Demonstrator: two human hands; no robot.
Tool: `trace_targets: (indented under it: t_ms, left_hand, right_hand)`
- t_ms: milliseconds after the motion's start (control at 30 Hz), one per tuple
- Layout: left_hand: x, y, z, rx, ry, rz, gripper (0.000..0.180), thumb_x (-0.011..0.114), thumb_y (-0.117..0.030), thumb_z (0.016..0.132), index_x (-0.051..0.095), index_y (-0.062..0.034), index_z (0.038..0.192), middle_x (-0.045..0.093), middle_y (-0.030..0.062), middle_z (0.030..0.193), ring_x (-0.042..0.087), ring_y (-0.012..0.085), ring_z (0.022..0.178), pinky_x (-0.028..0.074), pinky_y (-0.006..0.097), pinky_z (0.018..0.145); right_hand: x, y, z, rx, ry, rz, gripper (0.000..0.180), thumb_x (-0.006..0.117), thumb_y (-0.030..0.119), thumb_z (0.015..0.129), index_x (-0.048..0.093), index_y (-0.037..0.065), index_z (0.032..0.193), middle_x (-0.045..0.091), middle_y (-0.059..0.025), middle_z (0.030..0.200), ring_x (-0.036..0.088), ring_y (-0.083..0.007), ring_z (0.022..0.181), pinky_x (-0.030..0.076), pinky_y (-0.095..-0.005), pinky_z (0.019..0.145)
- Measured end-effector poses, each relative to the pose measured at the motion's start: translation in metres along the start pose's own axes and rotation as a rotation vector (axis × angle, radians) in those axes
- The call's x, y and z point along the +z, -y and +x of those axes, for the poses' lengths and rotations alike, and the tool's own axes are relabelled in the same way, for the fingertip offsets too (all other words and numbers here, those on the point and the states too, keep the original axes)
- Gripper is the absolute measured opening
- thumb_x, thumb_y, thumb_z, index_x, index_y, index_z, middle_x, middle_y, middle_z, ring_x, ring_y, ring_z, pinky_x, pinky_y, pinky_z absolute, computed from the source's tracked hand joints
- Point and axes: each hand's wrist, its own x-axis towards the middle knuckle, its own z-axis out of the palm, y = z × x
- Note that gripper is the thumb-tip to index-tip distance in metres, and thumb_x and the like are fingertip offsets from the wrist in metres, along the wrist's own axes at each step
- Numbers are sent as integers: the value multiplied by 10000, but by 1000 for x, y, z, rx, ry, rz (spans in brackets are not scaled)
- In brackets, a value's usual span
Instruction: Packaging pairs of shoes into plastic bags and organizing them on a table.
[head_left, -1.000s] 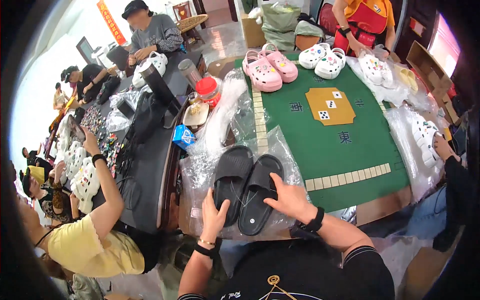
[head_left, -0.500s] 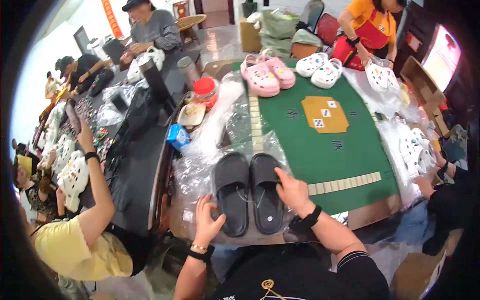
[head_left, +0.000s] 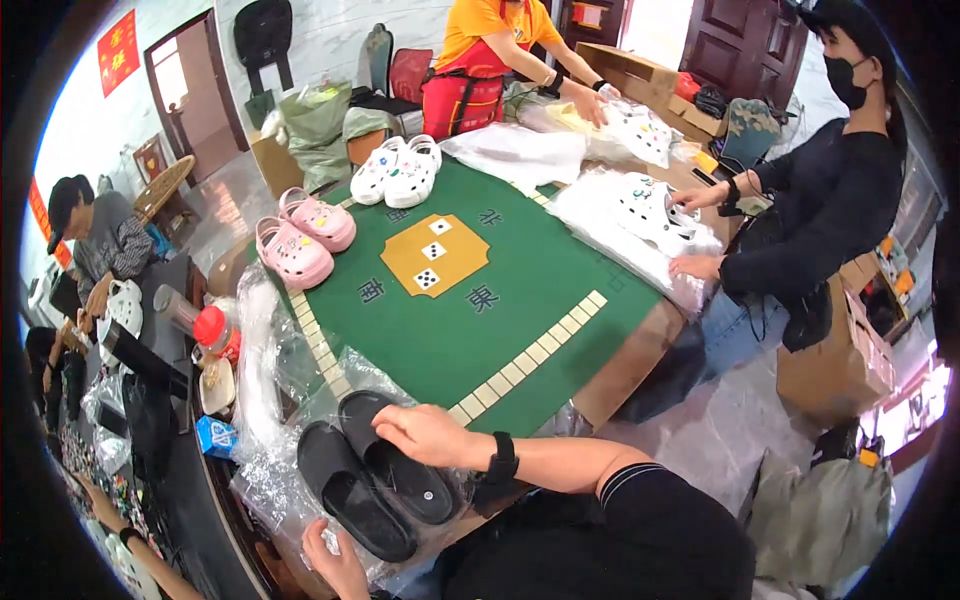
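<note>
Our right hand (head_left: 420,437) curls over one black slipper (head_left: 408,484) on clear plastic (head_left: 265,492) by the near left corner of the green mat (head_left: 500,340), its grip unclear to us, while our left hand (head_left: 338,562), loosely spread, sits beside the other slipper (head_left: 335,480).

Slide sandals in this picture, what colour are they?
The slide sandals are black, best seen in the head view.

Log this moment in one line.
left hand: open, near left black sandal; right hand: over right black sandal; sandals: on clear plastic
</note>
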Motion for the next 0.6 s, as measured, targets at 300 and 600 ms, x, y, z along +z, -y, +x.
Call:
trace_targets:
  t_ms: [300,600]
  left_hand:
    - [8,-76,11,-369,455,-1123,267,592,-182,970,599,41,1117,625,16,864,510,80,729,412,229,626]
    - [-15,-94,18,-549,331,-1262,239,584,-196,978,614,11,1095,617,1,868,499,73,714,393,235,619]
  right_hand:
    - [39,79,-21,-97,384,875,319,470,271,1004,575,-19,923,630,-88,822,564,-155,797,460,-301,763]
    - [49,72,-23,-368,-41,312,435,564,257,933,486,-48,1233,569,-179,1006,575,-310,900,461,-400,788]
